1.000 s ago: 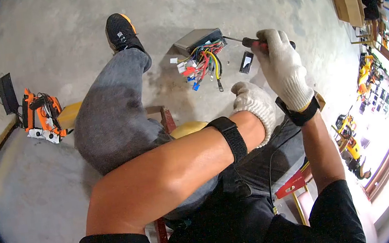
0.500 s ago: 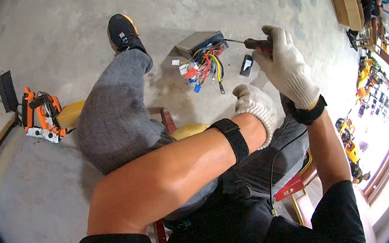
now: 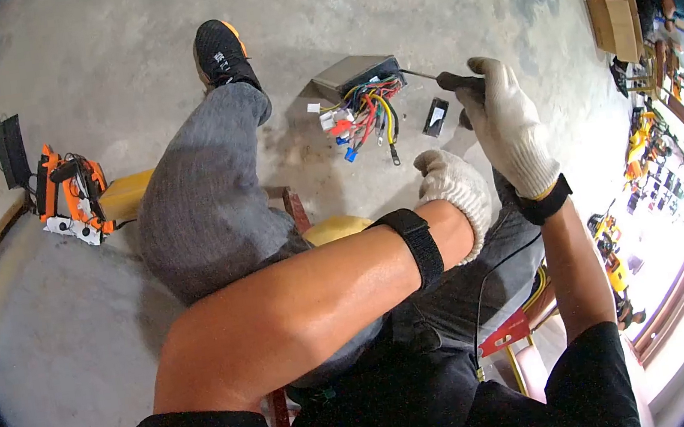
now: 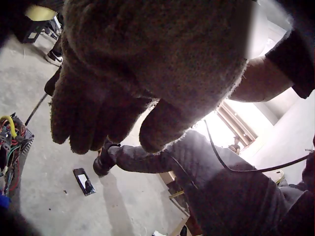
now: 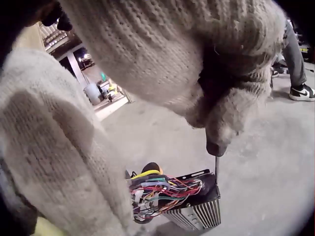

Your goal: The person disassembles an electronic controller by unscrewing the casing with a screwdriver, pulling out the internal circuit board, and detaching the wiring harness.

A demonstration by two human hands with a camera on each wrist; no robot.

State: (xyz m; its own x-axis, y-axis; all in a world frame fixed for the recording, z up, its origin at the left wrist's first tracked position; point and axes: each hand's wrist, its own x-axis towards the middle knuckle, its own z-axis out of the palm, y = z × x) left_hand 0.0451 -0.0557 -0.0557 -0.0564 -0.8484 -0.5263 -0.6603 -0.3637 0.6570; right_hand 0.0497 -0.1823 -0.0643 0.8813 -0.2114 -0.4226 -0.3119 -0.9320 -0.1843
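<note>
My right hand (image 3: 512, 129), in a white knit glove, holds a screwdriver (image 3: 459, 80) by its dark handle. The shaft runs left to the end of a finned metal controller box (image 3: 353, 71) on the concrete floor. In the right wrist view the screwdriver tip meets the edge of the box (image 5: 199, 216), near where the wires come out. A bundle of coloured wires (image 3: 364, 115) with connectors spills toward me. My left hand (image 3: 452, 184), also gloved, hangs over my leg below the right hand. Its fingers point loosely down in the left wrist view, with nothing in them.
A small black rectangular piece (image 3: 435, 116) with a white label lies right of the wires. Orange-and-black equipment (image 3: 72, 197) stands at the left beside a yellow block (image 3: 128, 198). My shoe (image 3: 223, 56) is beyond the box's left side. A cardboard box (image 3: 613, 15) sits far right.
My right hand has moved slightly right and down, and its fingers have shifted around the screwdriver handle, less tightly wrapped than before. The box and my left hand look nearly the same.
</note>
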